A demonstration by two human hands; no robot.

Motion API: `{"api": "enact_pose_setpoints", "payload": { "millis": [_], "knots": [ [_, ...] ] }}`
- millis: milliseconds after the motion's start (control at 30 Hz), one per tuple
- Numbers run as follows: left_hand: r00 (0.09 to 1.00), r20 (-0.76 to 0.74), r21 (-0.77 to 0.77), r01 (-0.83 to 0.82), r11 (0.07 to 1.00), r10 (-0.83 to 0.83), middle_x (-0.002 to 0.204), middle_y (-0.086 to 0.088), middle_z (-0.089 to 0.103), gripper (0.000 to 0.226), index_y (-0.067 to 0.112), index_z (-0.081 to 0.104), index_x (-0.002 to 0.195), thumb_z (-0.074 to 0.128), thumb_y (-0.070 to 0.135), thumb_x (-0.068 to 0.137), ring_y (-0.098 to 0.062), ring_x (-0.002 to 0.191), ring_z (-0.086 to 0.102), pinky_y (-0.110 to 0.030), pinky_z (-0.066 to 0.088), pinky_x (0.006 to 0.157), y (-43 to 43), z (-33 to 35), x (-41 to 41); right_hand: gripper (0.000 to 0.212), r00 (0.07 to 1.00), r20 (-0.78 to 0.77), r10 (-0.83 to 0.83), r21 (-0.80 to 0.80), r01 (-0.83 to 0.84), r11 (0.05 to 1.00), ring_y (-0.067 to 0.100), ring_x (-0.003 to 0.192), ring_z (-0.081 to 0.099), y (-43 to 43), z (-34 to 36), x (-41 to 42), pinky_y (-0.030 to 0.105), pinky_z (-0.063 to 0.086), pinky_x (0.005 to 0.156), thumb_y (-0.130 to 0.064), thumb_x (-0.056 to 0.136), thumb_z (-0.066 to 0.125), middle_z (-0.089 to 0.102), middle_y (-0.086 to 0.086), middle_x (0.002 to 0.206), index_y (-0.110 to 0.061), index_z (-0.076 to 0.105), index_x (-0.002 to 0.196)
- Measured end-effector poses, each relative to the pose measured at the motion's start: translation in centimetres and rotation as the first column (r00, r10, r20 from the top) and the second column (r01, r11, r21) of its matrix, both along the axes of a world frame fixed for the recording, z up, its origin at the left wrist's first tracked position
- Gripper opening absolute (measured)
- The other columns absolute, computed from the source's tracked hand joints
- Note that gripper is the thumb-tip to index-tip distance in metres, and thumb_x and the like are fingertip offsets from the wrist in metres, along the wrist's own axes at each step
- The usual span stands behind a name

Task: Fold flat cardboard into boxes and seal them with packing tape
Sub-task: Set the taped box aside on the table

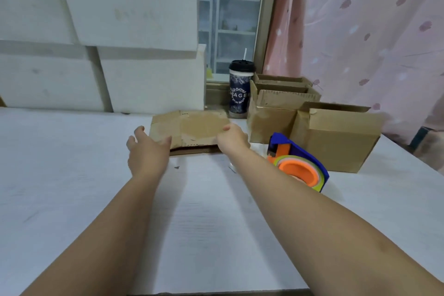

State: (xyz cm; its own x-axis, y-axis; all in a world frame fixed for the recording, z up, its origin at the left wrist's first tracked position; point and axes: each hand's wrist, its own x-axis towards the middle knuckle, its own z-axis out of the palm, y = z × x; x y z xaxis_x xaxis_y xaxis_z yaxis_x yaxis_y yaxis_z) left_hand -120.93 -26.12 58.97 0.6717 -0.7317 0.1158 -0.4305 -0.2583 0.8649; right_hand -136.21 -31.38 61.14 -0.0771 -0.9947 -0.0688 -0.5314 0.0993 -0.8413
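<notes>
A flat cardboard [192,125] sheet is seen lying on the far middle of the white table [72,175], its near edge slightly raised with shadow beneath; both arms are stretched towards it. The left hand [146,149] is held wide open at the sheet's near left corner, fingers spread and straight; its thumb is laid against the cardboard's edge and nothing is gripped. The right hand [234,139] is placed at the sheet's right edge, with the thumb laid on top; its fingers are hidden behind the back of the hand, so whether the sheet is gripped cannot be told. A blue and orange tape dispenser [298,163] is set just right of the right forearm; behind it, folded boxes [336,137] are grouped with flaps open. A dark cup [240,91] with a straw is stood by the window [230,19]; a pink curtain [360,31] is hung at the right, and white blocks [96,31] are stacked at the left.
</notes>
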Motion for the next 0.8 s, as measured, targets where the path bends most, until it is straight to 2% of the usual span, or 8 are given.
{"api": "enact_pose_setpoints", "payload": {
  "millis": [167, 233, 367, 467, 567, 633, 700, 800],
  "knots": [
    [0.981, -0.192, -0.110, -0.033, 0.993, 0.011, 0.142, -0.011, 0.039, 0.061, 0.016, 0.031, 0.144, 0.056, 0.029, 0.089, -0.029, 0.123, 0.043, -0.040, 0.038, 0.101, -0.5, -0.4, 1.4, 0.031, 0.982, 0.179, -0.054, -0.070, 0.068, 0.995, 0.009, 0.073, 0.049, 0.5, -1.3, 2.0, 0.028, 0.045, 0.078, -0.014, 0.093, 0.050, 0.033, 0.005, 0.136, -0.019, 0.053, 0.124],
    [0.945, -0.323, -0.146, -0.092, 0.985, 0.040, 0.143, -0.007, 0.039, 0.060, 0.017, 0.032, 0.144, 0.055, 0.034, 0.092, -0.026, 0.127, 0.041, -0.035, 0.036, 0.099, -0.3, -0.3, 1.9, 0.032, 0.951, 0.295, -0.091, -0.111, 0.128, 0.985, 0.003, 0.068, 0.045, 0.9, -1.9, 2.1, 0.025, 0.041, 0.073, -0.010, 0.092, 0.053, 0.034, 0.003, 0.136, -0.020, 0.048, 0.122],
    [0.898, -0.437, -0.178, -0.143, 0.974, 0.052, 0.135, -0.014, 0.051, 0.065, -0.001, 0.040, 0.137, 0.046, 0.048, 0.094, -0.031, 0.125, 0.046, -0.038, 0.037, 0.099, -0.4, -0.4, 2.6, 0.053, 0.924, 0.379, -0.047, -0.255, 0.153, 0.955, 0.010, 0.102, 0.048, 2.1, -2.6, 1.4, 0.022, 0.035, 0.084, -0.008, 0.090, 0.058, 0.033, -0.001, 0.143, -0.022, 0.035, 0.136],
    [0.960, -0.269, -0.138, -0.123, 0.983, 0.082, 0.122, -0.019, 0.058, 0.079, -0.001, 0.050, 0.124, 0.031, 0.067, 0.088, -0.039, 0.122, 0.041, -0.051, 0.035, 0.102, 0.3, -0.1, 2.3, 0.069, 0.916, 0.400, 0.015, -0.282, 0.107, 0.953, 0.010, 0.130, 0.035, 3.1, -2.6, 0.8, 0.017, 0.028, 0.093, -0.010, 0.090, 0.059, 0.026, -0.003, 0.149, -0.022, 0.022, 0.148],
    [0.993, -0.117, -0.128, -0.035, 0.991, 0.020, 0.130, 0.004, 0.051, 0.088, 0.014, 0.041, 0.137, 0.025, 0.080, 0.080, -0.030, 0.129, 0.033, -0.047, 0.024, 0.108, 1.0, 0.6, 1.6, 0.072, 0.933, 0.351, 0.082, -0.329, 0.041, 0.944, 0.013, 0.132, 0.032, 4.1, -2.7, 0.4, 0.022, 0.029, 0.103, -0.012, 0.088, 0.062, 0.026, -0.003, 0.144, -0.024, 0.023, 0.148],
    [0.978, -0.136, -0.247, 0.124, 0.961, -0.161, 0.143, 0.002, 0.041, 0.112, 0.026, 0.010, 0.151, 0.037, 0.091, 0.064, -0.026, 0.135, 0.031, -0.048, 0.023, 0.112, 1.3, 0.9, 1.3, 0.076, 0.963, 0.240, 0.119, -0.379, -0.021, 0.925, 0.015, 0.131, 0.029, 4.9, -2.8, 0.4, 0.026, 0.025, 0.108, -0.014, 0.085, 0.066, 0.030, -0.002, 0.140, -0.025, 0.025, 0.147],
    [0.930, -0.162, -0.370, 0.252, 0.894, -0.329, 0.147, 0.001, 0.035, 0.125, 0.035, -0.004, 0.149, 0.057, 0.086, 0.053, -0.019, 0.134, 0.037, -0.044, 0.032, 0.110, 1.9, 1.1, 0.6, 0.077, 0.957, 0.238, 0.169, -0.426, -0.053, 0.903, 0.010, 0.128, 0.031, 5.7, -3.0, 0.4, 0.022, 0.024, 0.107, -0.020, 0.084, 0.069, 0.032, -0.002, 0.137, -0.027, 0.025, 0.147],
    [0.859, -0.173, -0.459, 0.362, 0.812, -0.481, 0.137, 0.008, 0.049, 0.117, 0.033, 0.014, 0.149, 0.073, 0.068, 0.054, -0.008, 0.120, 0.053, -0.037, 0.046, 0.100, 3.2, 1.3, -0.1, 0.060, 0.906, 0.384, 0.179, -0.465, 0.023, 0.885, 0.006, 0.122, 0.043, 6.6, -2.7, 0.0, 0.026, 0.033, 0.107, -0.044, 0.085, 0.064, 0.042, -0.004, 0.132, -0.031, 0.039, 0.138]
  ]
}}
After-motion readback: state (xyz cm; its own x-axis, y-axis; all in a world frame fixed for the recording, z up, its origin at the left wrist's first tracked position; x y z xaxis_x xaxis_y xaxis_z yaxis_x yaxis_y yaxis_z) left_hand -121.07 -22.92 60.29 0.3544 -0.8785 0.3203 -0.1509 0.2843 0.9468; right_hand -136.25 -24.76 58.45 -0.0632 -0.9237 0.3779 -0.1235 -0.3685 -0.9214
